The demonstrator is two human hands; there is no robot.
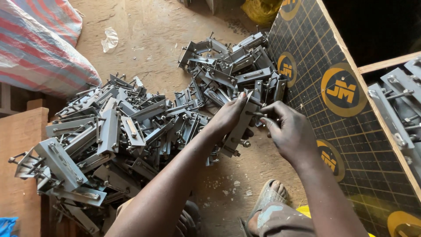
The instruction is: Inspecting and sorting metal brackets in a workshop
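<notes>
A: What's being worked on?

B: A long grey metal bracket [240, 127], flat with bolts sticking out, standing tilted above the dirt floor [153, 39]. The left hand [228, 116] is wrapping closed around its upper part; the right hand [287, 131] is pinching a bolt at its top edge, fingers nearly shut.

A: And around it?

B: A bracket pile [109, 136] is crowding the left, a black patterned board [333, 114] is hemming the right, and bare floor is lying open below.

Both forearms reach forward; the left hand [228, 116] is closed in a grip, the right hand [287, 131] pinches with curled fingers beside it.
</notes>
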